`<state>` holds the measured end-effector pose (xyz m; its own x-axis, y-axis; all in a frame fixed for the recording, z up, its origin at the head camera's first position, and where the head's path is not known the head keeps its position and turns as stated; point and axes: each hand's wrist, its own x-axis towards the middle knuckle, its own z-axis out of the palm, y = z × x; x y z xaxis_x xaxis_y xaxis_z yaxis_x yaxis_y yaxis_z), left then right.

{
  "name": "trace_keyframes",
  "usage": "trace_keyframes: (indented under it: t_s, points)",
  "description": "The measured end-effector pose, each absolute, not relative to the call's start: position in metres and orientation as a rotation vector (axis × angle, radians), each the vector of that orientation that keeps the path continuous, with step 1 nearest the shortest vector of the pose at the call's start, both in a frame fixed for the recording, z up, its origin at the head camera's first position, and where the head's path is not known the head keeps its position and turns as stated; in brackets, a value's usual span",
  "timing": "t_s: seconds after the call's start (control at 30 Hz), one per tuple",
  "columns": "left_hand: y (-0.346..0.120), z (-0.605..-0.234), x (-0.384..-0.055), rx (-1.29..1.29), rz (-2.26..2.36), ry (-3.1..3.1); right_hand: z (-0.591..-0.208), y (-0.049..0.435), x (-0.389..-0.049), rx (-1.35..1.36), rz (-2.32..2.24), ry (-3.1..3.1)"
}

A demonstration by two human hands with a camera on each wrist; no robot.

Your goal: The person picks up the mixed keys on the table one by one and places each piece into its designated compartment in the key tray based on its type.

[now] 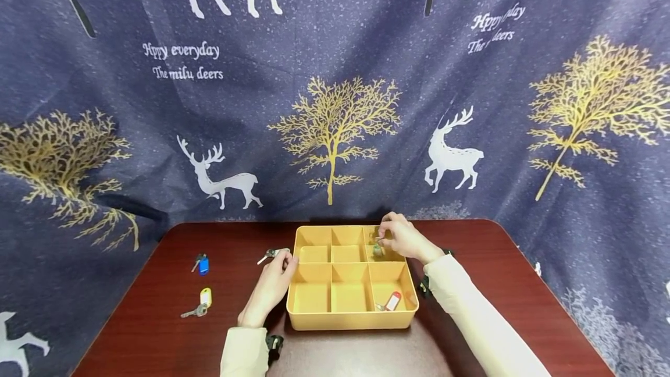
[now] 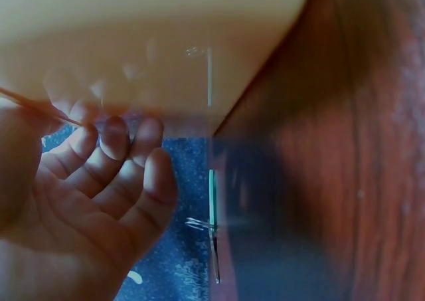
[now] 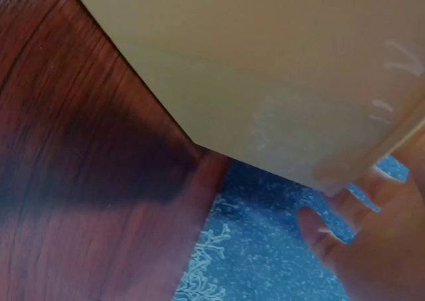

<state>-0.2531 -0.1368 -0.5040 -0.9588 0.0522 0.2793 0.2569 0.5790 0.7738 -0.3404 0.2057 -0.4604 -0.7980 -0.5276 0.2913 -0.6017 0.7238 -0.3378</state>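
A yellow box with six compartments (image 1: 350,322) sits on the table. At its left wall, my left hand (image 1: 272,284) pinches the rim, thumb on the inner side and fingers outside, as the left wrist view shows. My right hand (image 1: 405,241) reaches into the back right compartment and pinches a key with a pale green tag (image 1: 377,250), the tag hanging below the fingertips. In the right wrist view the box wall hides the key. The front right compartment holds a key with a red tag (image 1: 392,301). Beside the left hand lies another key (image 1: 271,254) with its tag.
On the table's left side lie a key with a blue tag (image 1: 203,265) and a key with a yellow tag (image 1: 205,297). A dark patterned cloth (image 1: 335,45) hangs behind the reddish-brown table (image 1: 157,330).
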Motion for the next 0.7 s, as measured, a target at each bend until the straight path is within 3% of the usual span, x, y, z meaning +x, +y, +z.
trace_keyframes:
  t_s: [0.7]
  points:
    - [-0.137,-0.503,-0.253,-0.257,-1.319,-2.583,-0.469,0.194,-0.341,0.96,0.367,-2.85]
